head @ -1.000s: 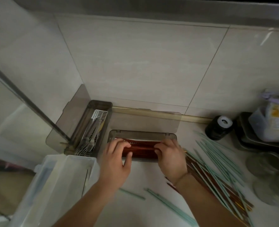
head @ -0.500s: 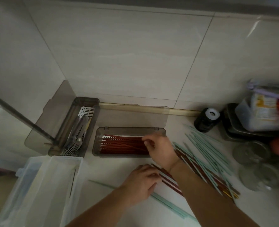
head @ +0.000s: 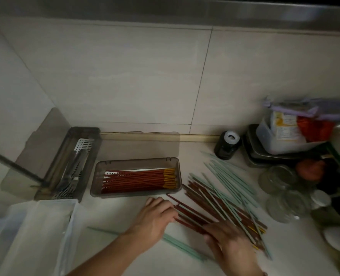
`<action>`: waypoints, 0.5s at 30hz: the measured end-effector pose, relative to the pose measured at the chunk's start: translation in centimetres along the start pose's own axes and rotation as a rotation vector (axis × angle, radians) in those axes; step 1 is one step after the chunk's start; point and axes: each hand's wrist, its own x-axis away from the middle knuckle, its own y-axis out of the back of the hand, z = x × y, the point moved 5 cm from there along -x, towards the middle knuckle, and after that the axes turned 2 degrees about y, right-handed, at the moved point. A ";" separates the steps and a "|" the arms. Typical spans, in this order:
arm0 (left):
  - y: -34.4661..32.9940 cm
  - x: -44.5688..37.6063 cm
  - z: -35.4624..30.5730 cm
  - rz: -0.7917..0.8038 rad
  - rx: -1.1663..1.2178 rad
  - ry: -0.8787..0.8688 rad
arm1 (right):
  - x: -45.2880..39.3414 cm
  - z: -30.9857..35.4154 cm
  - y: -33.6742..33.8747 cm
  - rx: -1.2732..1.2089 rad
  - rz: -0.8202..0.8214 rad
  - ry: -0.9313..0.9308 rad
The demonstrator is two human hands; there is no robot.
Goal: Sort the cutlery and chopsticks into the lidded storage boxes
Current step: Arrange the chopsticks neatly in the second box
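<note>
Sorting was partly done: forks [head: 68, 181] lay in the grey box [head: 65, 166] at the counter's back-left corner, and red chopsticks [head: 139, 179] filled the open box [head: 136, 193] beside it. A mixed heap [head: 223, 200] of thin red and pale-green sticks remained loose toward the counter's front edge. The left hand [head: 155, 218] touched its red ends, fingers relaxed; the right hand [head: 233, 248] lay on it, grasp indeterminable.

Left hand [head: 157, 218] fingers loosely curled; right hand [head: 228, 243] flat, palm down.
</note>
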 end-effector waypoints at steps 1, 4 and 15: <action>1.1 0.4 0.4 -0.061 0.017 0.017 | 0.0 0.7 -0.1 0.025 -0.004 0.005; 4.6 1.7 2.3 -0.227 0.058 0.133 | -1.7 2.2 -0.1 0.037 -0.061 -0.050; 8.5 5.7 8.9 -0.569 0.174 0.846 | -18.4 8.7 -6.1 -0.082 0.225 -0.088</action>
